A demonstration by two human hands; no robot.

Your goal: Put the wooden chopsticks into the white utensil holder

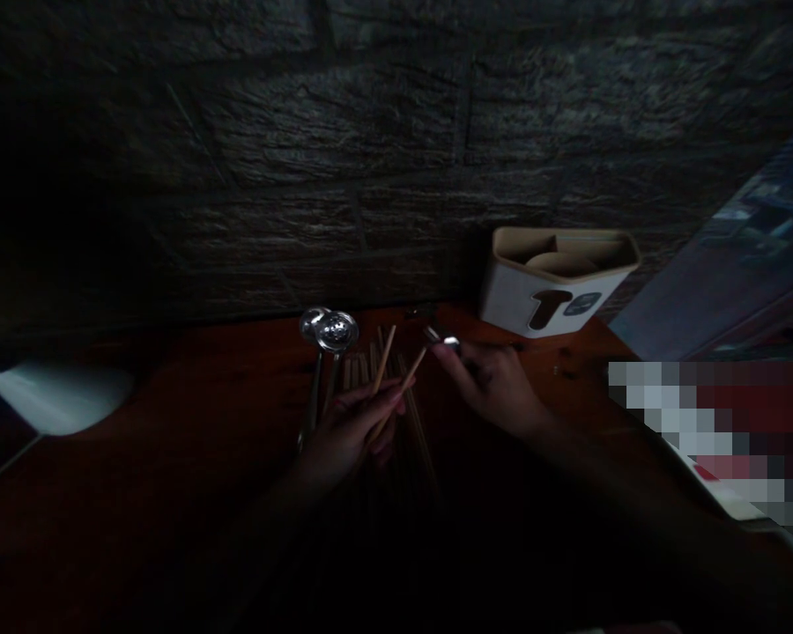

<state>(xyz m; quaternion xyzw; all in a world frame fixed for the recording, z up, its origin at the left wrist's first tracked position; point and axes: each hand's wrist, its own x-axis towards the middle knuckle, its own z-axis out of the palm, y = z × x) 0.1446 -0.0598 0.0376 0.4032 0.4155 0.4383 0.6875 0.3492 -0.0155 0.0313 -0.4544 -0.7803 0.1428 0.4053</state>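
Observation:
My left hand [360,418] is closed around two wooden chopsticks [384,361], their ends pointing up and away. Just right of it, my right hand [495,379] is closed in a pinch. A small shiny piece [450,342] shows at its fingertips, too dark and small to name. Beneath and beside the left hand, several more chopsticks [355,374] lie on the brown wooden table [198,396]. To their left are two metal ladles, a slotted one [336,331] and another [313,322] partly behind it. Shadow hides the lower parts of the chopsticks.
A white caddy [535,295] with a tan rim and inner compartments stands at the back right against the dark brick-patterned wall [396,132]. On the left is a pale, white object [62,396]. A blurred-out area covers the right side.

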